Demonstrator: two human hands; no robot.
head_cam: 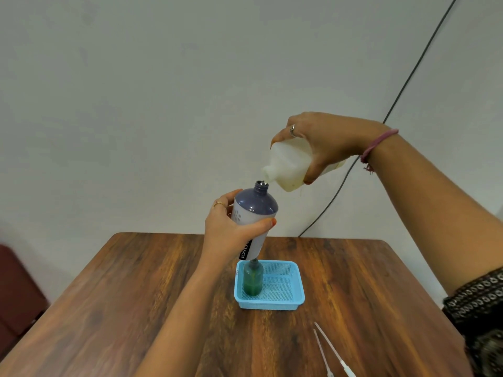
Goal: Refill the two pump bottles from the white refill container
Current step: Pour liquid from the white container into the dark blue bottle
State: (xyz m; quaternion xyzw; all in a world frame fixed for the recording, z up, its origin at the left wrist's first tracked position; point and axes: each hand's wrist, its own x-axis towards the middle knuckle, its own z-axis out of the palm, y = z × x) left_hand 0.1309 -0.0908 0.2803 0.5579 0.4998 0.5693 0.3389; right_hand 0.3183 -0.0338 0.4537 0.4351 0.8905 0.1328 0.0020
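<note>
White refill container [292, 164] is tipped spout-down in the right hand [329, 142], fingers wrapped over its top and thumb under its side, spout right at the open neck of the purple bottle [254, 213]. Left hand [231, 229] grips that bottle around its body and holds it up off the table [136, 295], tilted slightly, above the blue basket [295, 281]. Pump is off it; two pump tubes [330, 349] lie on the table near the front edge, right of centre. Pour into the purple bottle looks underway, though no stream is clearly visible and the fill level can't be told through the opaque wall. Green bottle [253, 280] stands upright in the basket's left side, no pump on it, holding green liquid; whether it has already been topped up can't be told. Left to do, by my read: finish this pour, handle the green bottle if needed, refit both pumps.
</note>
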